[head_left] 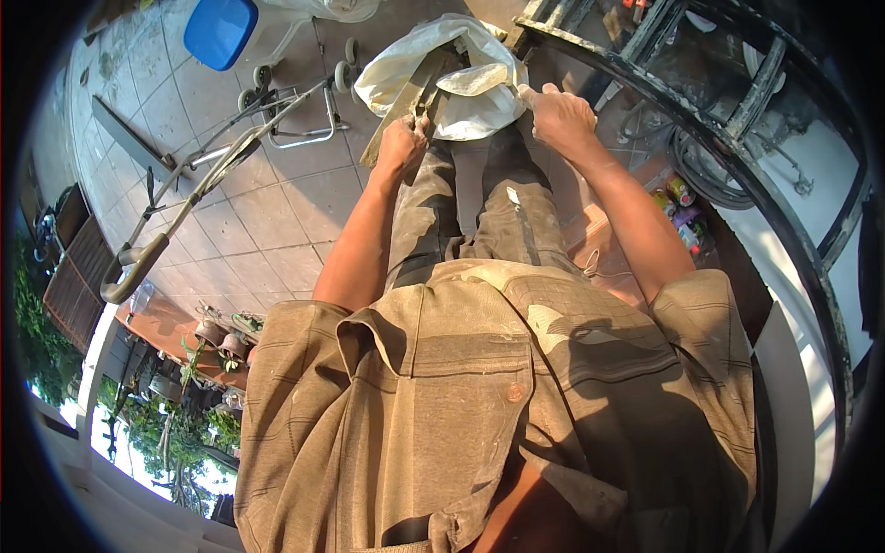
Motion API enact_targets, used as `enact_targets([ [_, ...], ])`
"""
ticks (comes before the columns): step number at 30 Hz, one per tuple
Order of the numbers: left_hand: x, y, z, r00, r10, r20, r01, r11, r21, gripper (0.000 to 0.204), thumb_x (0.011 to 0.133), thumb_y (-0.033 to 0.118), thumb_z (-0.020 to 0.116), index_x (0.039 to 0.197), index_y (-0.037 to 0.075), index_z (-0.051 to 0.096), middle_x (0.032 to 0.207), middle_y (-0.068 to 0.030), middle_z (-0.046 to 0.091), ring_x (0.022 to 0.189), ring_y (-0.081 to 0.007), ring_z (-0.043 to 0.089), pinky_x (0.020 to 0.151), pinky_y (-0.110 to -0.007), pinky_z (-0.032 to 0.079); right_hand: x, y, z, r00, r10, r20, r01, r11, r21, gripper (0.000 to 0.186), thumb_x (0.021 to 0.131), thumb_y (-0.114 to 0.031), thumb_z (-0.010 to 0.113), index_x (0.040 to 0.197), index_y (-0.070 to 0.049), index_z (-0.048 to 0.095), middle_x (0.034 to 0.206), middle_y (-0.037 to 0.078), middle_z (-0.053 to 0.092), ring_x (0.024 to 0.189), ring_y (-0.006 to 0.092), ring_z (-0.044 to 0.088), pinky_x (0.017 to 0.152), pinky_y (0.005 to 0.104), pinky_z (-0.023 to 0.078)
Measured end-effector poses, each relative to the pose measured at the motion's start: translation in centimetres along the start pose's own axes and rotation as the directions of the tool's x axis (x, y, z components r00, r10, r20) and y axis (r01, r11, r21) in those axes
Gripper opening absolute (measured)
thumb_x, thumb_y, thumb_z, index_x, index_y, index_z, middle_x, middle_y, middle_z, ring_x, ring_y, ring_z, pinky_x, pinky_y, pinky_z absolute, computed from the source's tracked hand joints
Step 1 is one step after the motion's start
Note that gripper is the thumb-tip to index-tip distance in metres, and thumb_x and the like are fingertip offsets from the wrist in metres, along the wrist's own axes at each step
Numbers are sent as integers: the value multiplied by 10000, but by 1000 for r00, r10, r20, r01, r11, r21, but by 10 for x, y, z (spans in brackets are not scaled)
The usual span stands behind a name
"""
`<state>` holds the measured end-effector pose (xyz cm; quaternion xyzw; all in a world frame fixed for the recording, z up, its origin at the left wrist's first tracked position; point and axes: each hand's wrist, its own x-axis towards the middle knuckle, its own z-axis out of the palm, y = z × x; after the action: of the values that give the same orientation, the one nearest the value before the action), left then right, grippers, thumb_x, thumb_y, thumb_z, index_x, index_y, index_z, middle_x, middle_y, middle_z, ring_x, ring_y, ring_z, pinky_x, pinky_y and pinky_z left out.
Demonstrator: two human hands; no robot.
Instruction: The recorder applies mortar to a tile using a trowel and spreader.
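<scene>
At upper centre of the frame, the person's left hand (403, 146) grips a dirty board (418, 88); the right hand (563, 121) pinches a white sack's (477, 122) rim.

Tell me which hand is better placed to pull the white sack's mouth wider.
Probably the right hand: it appears to pinch the rim of the white sack, while the left hand seems busy gripping the long brown board.

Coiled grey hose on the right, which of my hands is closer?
Right. Your right hand is at the rim of the white plastic sack, left of the coiled grey hose; your left hand is farther left, on the long brown board.
</scene>
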<state>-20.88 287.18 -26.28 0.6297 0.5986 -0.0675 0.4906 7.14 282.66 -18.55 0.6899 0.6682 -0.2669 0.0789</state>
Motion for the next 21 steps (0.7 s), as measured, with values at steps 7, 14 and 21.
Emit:
enact_targets([
  [7,-1,-13,-15,999,2,50,-3,999,34,368,940,304,551,809,-39,572,636,-196,535,571,-283,455,605,-414,415,-20,-1,9,962,-268,-59,266,963,-43,341,826,-74,525,1137,-169,628,821,108,581,698,287,638,625,409,501],
  [14,-6,2,-15,1000,3,-9,-4,991,-133,369,905,293,589,743,-38,582,603,-191,542,545,-285,502,566,-419,408,-33,4,17,986,-158,54,155,987,46,525,744,-49,596,1257,-160,581,845,120,569,749,302,636,659,412,511],
  [21,1,-22,-1,958,-226,174,266,929,-259,394,913,321,594,720,-23,579,540,-121,506,490,-225,468,521,-402,391,-46,-20,20,976,-24,216,-20,980,197,503,770,-56,544,1266,-133,570,905,178,615,812,353,635,706,460,504],
])
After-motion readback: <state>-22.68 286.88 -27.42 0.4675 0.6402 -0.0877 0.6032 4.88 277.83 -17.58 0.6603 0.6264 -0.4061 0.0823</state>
